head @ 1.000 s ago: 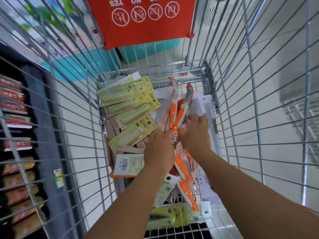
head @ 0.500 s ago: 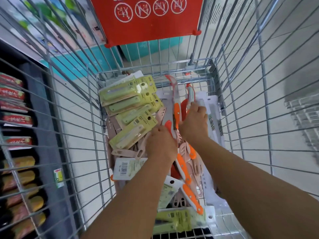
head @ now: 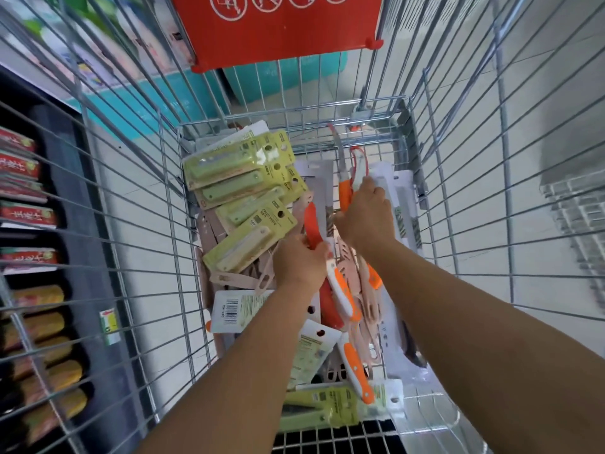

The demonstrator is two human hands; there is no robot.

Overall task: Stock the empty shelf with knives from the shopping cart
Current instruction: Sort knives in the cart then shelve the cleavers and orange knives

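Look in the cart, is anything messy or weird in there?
Yes. The knives in the shopping cart lie in a jumbled heap: green carded packs overlap at angles, one pack lies barcode side up, and orange-handled knives point different ways. I can't see any damage.

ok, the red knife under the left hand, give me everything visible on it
The red knife looks like glossy plastic, curved, all one colour; whether it is bare or sheathed cannot be told. It lies in the shopping cart on top of the pile, pointing away from the person, just right of the green fruit-knife packs. The left hand is closed over its near end, hiding that part.
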